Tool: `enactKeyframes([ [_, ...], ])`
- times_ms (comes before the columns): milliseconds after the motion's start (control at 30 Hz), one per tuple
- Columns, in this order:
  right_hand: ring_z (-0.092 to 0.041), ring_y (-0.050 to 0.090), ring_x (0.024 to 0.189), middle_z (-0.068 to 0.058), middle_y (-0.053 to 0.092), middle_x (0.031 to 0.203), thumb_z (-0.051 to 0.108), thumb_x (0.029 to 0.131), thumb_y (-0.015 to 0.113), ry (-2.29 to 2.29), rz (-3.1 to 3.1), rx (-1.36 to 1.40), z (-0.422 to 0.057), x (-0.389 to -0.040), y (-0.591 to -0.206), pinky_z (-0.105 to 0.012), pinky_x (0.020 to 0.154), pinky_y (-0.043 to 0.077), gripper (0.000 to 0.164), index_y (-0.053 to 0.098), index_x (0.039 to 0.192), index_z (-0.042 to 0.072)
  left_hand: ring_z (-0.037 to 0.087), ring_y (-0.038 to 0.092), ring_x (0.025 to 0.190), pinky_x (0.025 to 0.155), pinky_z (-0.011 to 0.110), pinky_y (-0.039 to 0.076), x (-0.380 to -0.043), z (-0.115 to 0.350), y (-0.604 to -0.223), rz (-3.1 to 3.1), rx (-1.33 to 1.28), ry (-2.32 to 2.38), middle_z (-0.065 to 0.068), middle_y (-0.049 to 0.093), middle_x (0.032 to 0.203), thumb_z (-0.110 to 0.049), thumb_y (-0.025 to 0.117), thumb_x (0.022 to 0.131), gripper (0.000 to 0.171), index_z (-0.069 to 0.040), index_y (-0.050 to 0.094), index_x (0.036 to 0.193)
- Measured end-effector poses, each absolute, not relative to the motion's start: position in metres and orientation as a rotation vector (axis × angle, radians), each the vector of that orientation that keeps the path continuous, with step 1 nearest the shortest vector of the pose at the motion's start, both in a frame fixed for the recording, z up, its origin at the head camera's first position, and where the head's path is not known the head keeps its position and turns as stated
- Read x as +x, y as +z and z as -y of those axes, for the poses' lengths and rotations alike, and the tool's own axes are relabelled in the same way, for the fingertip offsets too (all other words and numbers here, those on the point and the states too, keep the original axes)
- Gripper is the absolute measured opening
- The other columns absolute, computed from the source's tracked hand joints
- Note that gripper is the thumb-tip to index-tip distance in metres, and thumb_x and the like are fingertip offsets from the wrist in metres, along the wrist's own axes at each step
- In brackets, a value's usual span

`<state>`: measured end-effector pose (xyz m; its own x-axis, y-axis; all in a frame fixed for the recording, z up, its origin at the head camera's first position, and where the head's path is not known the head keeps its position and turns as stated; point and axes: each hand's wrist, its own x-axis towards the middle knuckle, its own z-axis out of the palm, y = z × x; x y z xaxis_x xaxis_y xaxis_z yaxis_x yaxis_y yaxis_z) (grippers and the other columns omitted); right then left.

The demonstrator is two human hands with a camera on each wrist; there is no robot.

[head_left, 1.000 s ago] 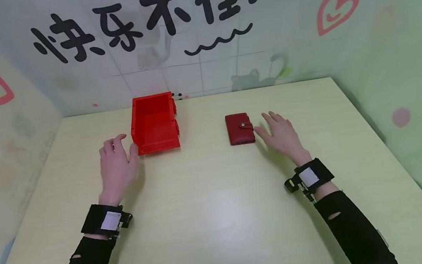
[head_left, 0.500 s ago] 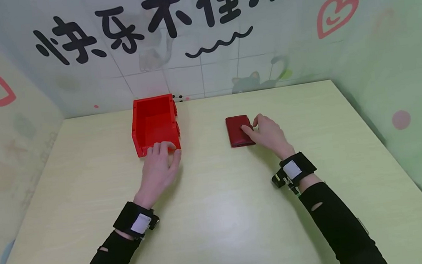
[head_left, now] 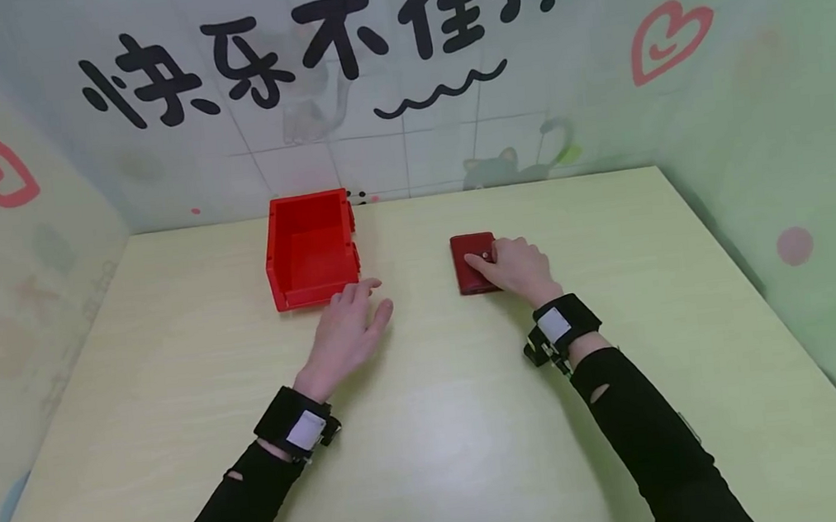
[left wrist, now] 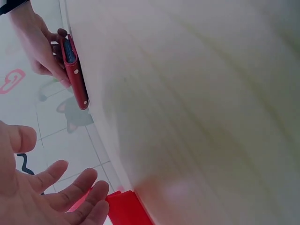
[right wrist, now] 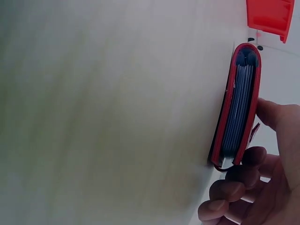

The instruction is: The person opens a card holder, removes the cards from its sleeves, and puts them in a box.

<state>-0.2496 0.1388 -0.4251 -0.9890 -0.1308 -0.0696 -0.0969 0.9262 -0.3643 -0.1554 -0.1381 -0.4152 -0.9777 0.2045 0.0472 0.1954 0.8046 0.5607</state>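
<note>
My rt hand (head_left: 519,270) grips the wallet (head_left: 467,246) at its strap side: thumb on the top cover, fingers curled at the edge. My L hand (head_left: 344,334) is relaxed, fingers loosely bent & spread, nr the front rt corner of the bin (head_left: 298,299); can't tell if fingertips touch it. Wallet's dk red, smooth, a bit shiny, leather-look, approx. rectangular, w/ a small round snap (head_left: 485,255). Rt wrist view shows its end: rounded U-shaped spine toward the bin side, stack of thin bluish-grey leaves (right wrist: 238,108) btwn the covers. Bin's bright red, plastic-looking, boxy w/ straight walls & small tabs down its rt side. Worktop (head_left: 439,417) is pale, faint wood grain, soft glare toward the front.

Edges: wallet lies on the far half of the worktop, rt of centre, well apart from the bin. Bin's rear is nr the back edge, by the printed wall (head_left: 409,158); wallet has more room behind. Wide stretch of worktop rt of my rt hand, another L of the bin. My black sleeves (head_left: 650,440) & wristbands (head_left: 282,418) slant in, broad space btwn them narrowing toward the hands
</note>
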Motion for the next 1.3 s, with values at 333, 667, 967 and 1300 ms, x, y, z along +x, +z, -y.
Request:
enactKeyframes([
  [333,-0.027,0.057,0.073,-0.01,0.056,0.077,0.037,0.106,0.038,-0.486,-2.93,-0.236,-0.137,-0.251,-0.429,-0.034,0.061,0.043,0.041,0.061,0.093,0.006,0.038,0.048,0.137,0.116,0.055,0.039,-0.158,0.126,-0.418,-2.874,0.355,0.949,0.019,0.046,0.151,-0.034,0.052,0.103,0.055,-0.005,0.042,0.149],
  [667,-0.022,0.055,0.067,-0.008,0.055,0.071,0.032,0.107,0.042,-0.422,-2.846,-0.46,-0.119,-0.221,-0.424,-0.029,0.06,0.041,0.035,0.063,0.097,0.007,0.038,0.018,0.156,0.126,0.054,0.018,-0.161,0.112,-0.424,-2.684,0.491,0.882,0.018,0.019,0.168,-0.041,0.046,0.105,0.072,-0.004,0.018,0.16],
  [967,-0.015,0.048,0.061,-0.001,0.045,0.064,0.029,0.108,0.044,-0.438,-2.771,-0.63,-0.105,-0.193,-0.425,-0.024,0.056,0.036,0.034,0.048,0.077,0.013,0.041,0.0,0.158,0.125,0.063,0.002,-0.165,0.102,-0.424,-2.605,0.521,0.78,0.011,0.001,0.172,-0.051,0.047,0.101,0.084,-0.012,0.004,0.163],
  [1300,-0.014,0.045,0.06,0.0,0.045,0.064,0.032,0.107,0.045,-0.585,-2.736,-0.604,-0.102,-0.175,-0.424,-0.023,0.054,0.034,0.033,0.057,0.083,0.013,0.04,-0.005,0.158,0.122,0.067,-0.008,-0.166,0.099,-0.428,-2.537,0.497,0.76,0.012,-0.001,0.172,-0.049,0.051,0.1,0.087,-0.012,0.003,0.163],
])
